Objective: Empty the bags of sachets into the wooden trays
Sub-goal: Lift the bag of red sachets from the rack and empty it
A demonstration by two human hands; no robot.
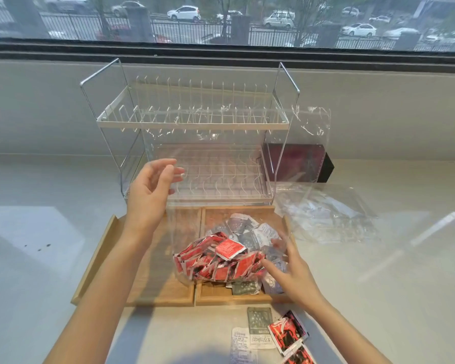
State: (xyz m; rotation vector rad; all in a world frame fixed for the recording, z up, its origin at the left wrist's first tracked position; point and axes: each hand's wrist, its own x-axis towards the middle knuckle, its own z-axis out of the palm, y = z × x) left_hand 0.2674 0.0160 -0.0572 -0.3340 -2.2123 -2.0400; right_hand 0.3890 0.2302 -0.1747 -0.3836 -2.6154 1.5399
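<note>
Two wooden trays lie side by side on the counter. The left tray (153, 290) shows bare wood; the right tray (216, 294) holds a pile of grey sachets (250, 232). A tall clear bag (184, 232) stands over the divide between them, with red sachets (221, 261) heaped in its bottom. My left hand (150, 195) is raised at the bag's upper left side, fingers apart, with no clear grip on the film. My right hand (292, 266) rests with spread fingers against the bag's lower right side, by the sachets.
A white wire dish rack (195, 124) stands right behind the trays. An empty clear bag (326, 214) lies crumpled to the right, with a dark box (326, 166) behind it. Several loose sachets (286, 334) lie on the counter in front of the trays.
</note>
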